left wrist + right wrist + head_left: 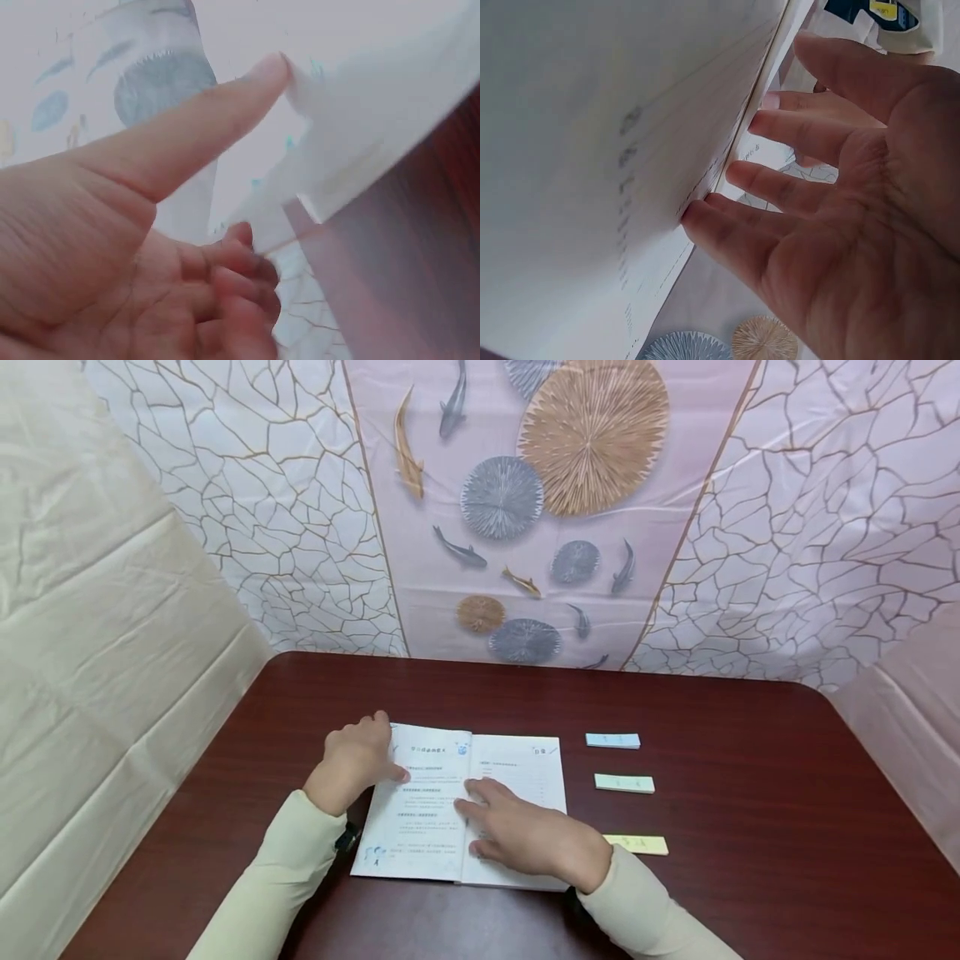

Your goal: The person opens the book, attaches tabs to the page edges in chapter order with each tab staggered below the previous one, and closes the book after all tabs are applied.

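Note:
An open book (427,839) lies on the table, printed text on its left page and a list on its right page. My left hand (356,764) is at the upper left edge of the book. Its thumb (247,94) touches the left page, while the other fingers lie loosely bent beyond the page edge in the left wrist view. Across the right page reaches my right hand (532,831). Its nearly straight fingers (727,232) touch the paper near the spine.
Right of the book lie a blue paper strip (612,741), a green strip (624,783) and a yellow strip (645,844), partly behind the right wrist. The dark wooden table (750,793) ends at a patterned curtain (517,610).

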Available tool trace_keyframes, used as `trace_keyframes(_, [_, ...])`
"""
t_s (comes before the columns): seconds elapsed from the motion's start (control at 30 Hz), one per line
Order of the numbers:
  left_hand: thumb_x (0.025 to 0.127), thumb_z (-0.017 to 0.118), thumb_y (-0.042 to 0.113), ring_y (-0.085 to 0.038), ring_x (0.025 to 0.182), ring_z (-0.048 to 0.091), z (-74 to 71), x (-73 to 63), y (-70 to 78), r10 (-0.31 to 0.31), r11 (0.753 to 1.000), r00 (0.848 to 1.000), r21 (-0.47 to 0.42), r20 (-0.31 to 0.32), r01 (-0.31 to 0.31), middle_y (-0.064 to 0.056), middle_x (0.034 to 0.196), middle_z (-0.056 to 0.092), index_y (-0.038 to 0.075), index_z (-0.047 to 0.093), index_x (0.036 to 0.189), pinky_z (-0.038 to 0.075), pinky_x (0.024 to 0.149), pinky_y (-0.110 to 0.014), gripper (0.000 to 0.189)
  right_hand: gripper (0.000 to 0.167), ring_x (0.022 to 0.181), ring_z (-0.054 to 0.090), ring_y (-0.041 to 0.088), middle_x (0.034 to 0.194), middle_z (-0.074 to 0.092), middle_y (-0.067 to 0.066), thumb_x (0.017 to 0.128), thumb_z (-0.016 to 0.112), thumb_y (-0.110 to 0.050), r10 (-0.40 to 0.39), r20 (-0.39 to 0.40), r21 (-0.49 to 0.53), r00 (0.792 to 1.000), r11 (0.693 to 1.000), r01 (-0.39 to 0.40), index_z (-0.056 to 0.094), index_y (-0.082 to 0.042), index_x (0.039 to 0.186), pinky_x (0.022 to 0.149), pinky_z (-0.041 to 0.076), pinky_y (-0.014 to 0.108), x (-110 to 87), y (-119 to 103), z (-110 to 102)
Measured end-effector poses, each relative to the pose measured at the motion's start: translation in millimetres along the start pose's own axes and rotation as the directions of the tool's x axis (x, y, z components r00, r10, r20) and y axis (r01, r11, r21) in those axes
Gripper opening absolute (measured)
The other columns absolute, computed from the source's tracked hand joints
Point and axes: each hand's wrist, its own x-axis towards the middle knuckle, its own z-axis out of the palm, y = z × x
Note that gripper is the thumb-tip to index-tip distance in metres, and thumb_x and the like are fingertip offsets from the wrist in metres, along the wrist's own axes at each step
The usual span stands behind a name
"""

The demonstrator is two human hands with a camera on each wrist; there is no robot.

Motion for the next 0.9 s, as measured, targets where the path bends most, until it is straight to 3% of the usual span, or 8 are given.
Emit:
trace_keyframes(0.1, [0.075,0.097,0.041,-0.04,0.121,0.056,1.2,-3.8,11.1,0.066,0.996,0.997,0.065,-0.047,-0.063,-0.025,0.136,0.056,-0.007,0.044,0.147,0.052,0.099,-0.054,0.101,0.046,0.151,0.04,0.037,0.16,0.044,0.021,0.107,0.061,-0.015,-0.045,-0.031,-0.04,0.999,0.998,0.043,0.054,-0.003,0.152,0.121,0.037,0.047,-2.0,2.0,-0.8])
trace_keyframes(0.2, [0.076,0.097,0.036,-0.043,0.14,0.043,2.3,-8.0,21.5,0.175,0.979,0.984,0.114,-0.044,-0.169,-0.027,0.152,0.044,-0.005,0.037,0.155,0.04,0.116,-0.056,0.108,0.043,0.149,0.042,0.039,0.158,0.047,0.021,0.108,0.058,-0.009,-0.076,-0.05,-0.061,0.996,0.995,0.073,0.056,-0.003,0.15,0.121,0.038,0.047,-3.3,3.2,-1.6])
trace_keyframes(0.3, [0.076,0.097,0.032,-0.042,0.152,0.033,3.2,-12.7,30.2,0.275,0.958,0.961,0.08,0.007,-0.275,-0.023,0.164,0.035,0.0,0.034,0.162,0.03,0.124,-0.056,0.111,0.042,0.149,0.043,0.038,0.158,0.048,0.02,0.108,0.056,-0.008,-0.09,-0.05,-0.073,0.995,0.994,0.086,0.055,-0.003,0.15,0.12,0.038,0.047,-4.0,3.9,-2.7])
trace_keyframes(0.43, [0.075,0.098,0.03,-0.035,0.151,0.039,6.2,-18.5,38.6,0.374,0.927,0.922,-0.019,0.101,-0.374,-0.016,0.165,0.038,0.003,0.044,0.158,0.037,0.121,-0.051,0.102,0.043,0.149,0.044,0.036,0.159,0.048,0.019,0.108,0.054,-0.005,-0.098,-0.037,-0.091,0.995,0.991,0.094,0.054,-0.004,0.152,0.12,0.039,0.045,-3.8,6.1,-3.5])
trace_keyframes(0.5, [0.077,0.097,0.031,-0.032,0.151,0.041,8.5,-20.4,41.6,0.394,0.919,0.907,-0.053,0.146,-0.391,-0.013,0.166,0.039,0.004,0.045,0.156,0.041,0.119,-0.048,0.099,0.045,0.149,0.043,0.034,0.16,0.047,0.018,0.108,0.053,-0.002,-0.103,-0.024,-0.103,0.994,0.99,0.1,0.053,-0.005,0.153,0.12,0.039,0.044,-3.1,7.5,-3.7])
trace_keyframes(0.6, [0.078,0.096,0.032,-0.029,0.151,0.041,10.5,-22.6,45.6,0.401,0.916,0.898,-0.089,0.181,-0.391,-0.012,0.167,0.038,0.003,0.044,0.157,0.041,0.118,-0.045,0.099,0.047,0.15,0.042,0.034,0.161,0.046,0.018,0.107,0.053,0.001,-0.109,-0.005,-0.113,0.994,0.988,0.108,0.052,-0.005,0.154,0.121,0.038,0.043,-2.7,9.2,-4.9])
trace_keyframes(0.9, [0.077,0.097,0.031,-0.026,0.148,0.047,15.2,-21.1,49.8,0.397,0.917,0.898,-0.113,0.19,-0.381,-0.01,0.165,0.041,0.002,0.043,0.156,0.041,0.119,-0.041,0.1,0.043,0.152,0.041,0.033,0.162,0.045,0.017,0.11,0.051,-0.005,-0.1,0.006,-0.026,0.995,0.995,0.1,0.053,-0.004,0.153,0.122,0.036,0.044,-2.7,13.8,-9.8])
